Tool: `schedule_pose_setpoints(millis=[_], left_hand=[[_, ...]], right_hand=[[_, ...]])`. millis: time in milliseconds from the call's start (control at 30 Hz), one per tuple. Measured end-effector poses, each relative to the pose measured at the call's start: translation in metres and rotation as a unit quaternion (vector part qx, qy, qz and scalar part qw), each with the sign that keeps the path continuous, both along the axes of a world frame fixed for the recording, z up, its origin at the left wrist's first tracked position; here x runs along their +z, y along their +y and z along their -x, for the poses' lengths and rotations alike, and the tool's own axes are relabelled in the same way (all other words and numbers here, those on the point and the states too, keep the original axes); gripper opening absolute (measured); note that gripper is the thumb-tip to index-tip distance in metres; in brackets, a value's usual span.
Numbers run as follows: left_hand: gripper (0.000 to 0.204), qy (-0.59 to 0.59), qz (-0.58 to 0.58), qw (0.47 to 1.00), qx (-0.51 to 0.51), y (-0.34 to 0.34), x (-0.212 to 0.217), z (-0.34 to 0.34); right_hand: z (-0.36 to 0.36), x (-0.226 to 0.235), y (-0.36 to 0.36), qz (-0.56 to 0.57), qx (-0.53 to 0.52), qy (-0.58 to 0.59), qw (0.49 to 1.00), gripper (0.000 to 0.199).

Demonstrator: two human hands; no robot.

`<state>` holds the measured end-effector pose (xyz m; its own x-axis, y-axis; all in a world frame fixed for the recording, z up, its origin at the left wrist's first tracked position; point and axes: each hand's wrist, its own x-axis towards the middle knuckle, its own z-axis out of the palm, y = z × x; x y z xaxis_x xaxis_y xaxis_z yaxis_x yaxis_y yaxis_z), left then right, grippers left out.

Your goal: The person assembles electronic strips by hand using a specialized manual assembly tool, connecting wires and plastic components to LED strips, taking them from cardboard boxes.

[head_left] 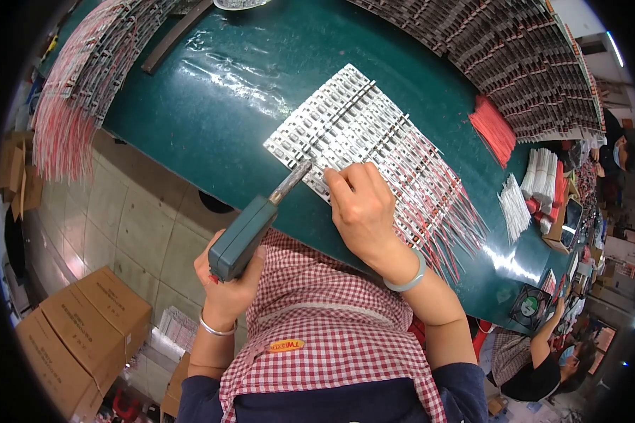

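My left hand (227,285) grips a teal soldering iron (243,236) by its handle; its metal tip (294,180) touches the near edge of a flat panel of small white circuit strips (346,130) on the green table (226,92). My right hand (363,208) lies flat on the panel's near corner, fingertips just right of the iron's tip. Thin red and white wires (444,204) stick out of the strips on the right side. I wear a red checked apron.
Racks of wired strips (85,77) hang off the table's left end, and more rows (522,56) fill the far right. A red wire bundle (494,130) and white wires (516,208) lie to the right. Cardboard boxes (85,338) stand on the floor at left. Another person (543,345) works at lower right.
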<state>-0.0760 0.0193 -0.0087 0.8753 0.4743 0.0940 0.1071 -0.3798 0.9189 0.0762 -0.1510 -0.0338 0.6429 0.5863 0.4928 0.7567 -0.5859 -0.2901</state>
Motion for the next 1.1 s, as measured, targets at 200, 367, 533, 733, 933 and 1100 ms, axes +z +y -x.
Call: schedule_pose_setpoints(millis=[200, 367, 533, 733, 933, 1100], left_hand=[[0.019, -0.031, 0.007, 0.999, 0.037, -0.001, -0.006, 0.007], [0.019, -0.041, -0.002, 0.998, 0.040, -0.001, -0.006, 0.008], [0.018, -0.037, 0.008, 0.998, 0.043, -0.001, -0.006, 0.011], [0.019, -0.027, -0.010, 0.998, 0.047, 0.001, -0.009, 0.019], [0.019, -0.033, -0.007, 0.999, 0.035, 0.002, -0.007, 0.020], [0.018, -0.022, 0.018, 0.999, 0.031, 0.001, -0.005, 0.018]], right_hand=[[0.001, -0.001, 0.001, 0.001, -0.004, -0.001, 1.000, 0.021], [0.000, -0.001, 0.001, 0.000, -0.006, -0.003, 1.000, 0.021], [-0.001, -0.004, 0.001, -0.030, -0.001, -0.018, 0.999, 0.021], [0.009, 0.003, 0.002, -0.022, 0.007, -0.001, 1.000, 0.020], [0.010, -0.001, 0.002, -0.024, 0.019, -0.005, 0.999, 0.020], [0.010, -0.001, 0.003, -0.019, 0.019, -0.004, 1.000, 0.020]])
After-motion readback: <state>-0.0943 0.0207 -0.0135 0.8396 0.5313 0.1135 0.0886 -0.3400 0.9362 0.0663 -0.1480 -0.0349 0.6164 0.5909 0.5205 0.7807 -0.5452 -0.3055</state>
